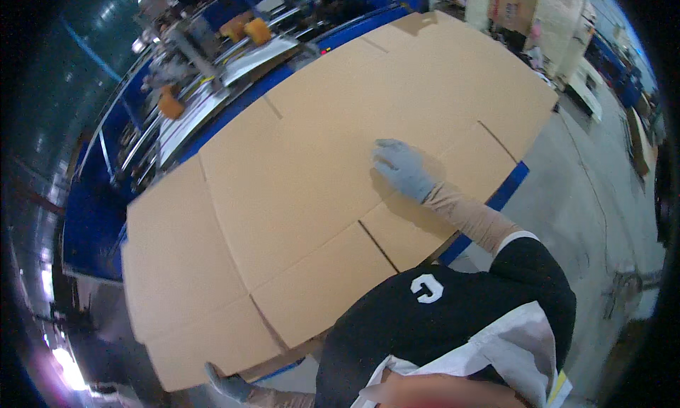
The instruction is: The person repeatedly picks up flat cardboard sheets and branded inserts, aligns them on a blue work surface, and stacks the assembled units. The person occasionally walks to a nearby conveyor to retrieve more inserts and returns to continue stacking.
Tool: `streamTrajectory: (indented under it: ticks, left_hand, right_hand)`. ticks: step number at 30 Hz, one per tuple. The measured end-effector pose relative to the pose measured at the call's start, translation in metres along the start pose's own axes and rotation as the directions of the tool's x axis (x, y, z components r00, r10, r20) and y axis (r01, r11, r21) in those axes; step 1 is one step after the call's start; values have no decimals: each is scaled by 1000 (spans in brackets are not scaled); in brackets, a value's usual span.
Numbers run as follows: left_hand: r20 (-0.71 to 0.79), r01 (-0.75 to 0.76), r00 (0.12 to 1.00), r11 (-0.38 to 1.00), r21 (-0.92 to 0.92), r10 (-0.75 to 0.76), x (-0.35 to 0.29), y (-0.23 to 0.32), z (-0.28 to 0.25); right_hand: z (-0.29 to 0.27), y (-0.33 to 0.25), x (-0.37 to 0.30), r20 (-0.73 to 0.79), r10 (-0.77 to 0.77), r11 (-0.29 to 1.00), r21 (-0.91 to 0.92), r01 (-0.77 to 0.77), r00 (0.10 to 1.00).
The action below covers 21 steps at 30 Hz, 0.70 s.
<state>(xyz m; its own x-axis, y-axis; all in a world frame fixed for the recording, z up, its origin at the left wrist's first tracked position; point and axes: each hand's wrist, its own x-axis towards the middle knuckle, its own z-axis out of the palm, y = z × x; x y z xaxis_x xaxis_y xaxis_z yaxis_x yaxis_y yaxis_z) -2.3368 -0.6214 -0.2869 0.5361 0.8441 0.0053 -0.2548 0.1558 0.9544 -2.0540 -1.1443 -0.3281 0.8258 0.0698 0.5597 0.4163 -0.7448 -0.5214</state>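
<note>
A large flat brown cardboard sheet (304, 167), scored with creases and cut with dark slots along its edges, spans the work surface in front of me. My right hand (404, 168), in a grey-blue glove, rests palm down on the sheet right of its middle, fingers extended. At the near left edge, my left hand (230, 385) wears a similar glove. Its thumb lies along the cardboard's edge and the other fingers are hidden underneath, gripping the board there. Brown sleeve covers show on both forearms.
A blue-framed machine (212, 75) with metal rods and orange rollers (258, 31) borders the far left side. Blue table frame (508, 185) shows under the sheet at right. Grey floor (574, 195) lies to the right, with a cardboard box (513, 8) at far right.
</note>
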Motion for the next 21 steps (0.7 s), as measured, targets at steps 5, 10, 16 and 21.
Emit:
streamTrajectory:
  ticks: [5, 10, 16, 21]
  left_hand:
    - [174, -357, 932, 886, 297, 317, -39, 65, 80]
    - [789, -770, 579, 455, 446, 206, -91, 21, 172]
    - [942, -917, 294, 324, 231, 160, -117, -27, 191]
    - [921, -916, 323, 316, 246, 219, -124, -38, 183]
  right_hand:
    - [-12, -45, 35, 406, 439, 391, 717, -577, 802]
    - [-51, -82, 107, 556, 176, 226, 780, -584, 812]
    - [-14, -71, 157, 588, 10, 172, 796, -581, 809]
    - [14, -69, 122, 586, 123, -38, 810, -586, 801]
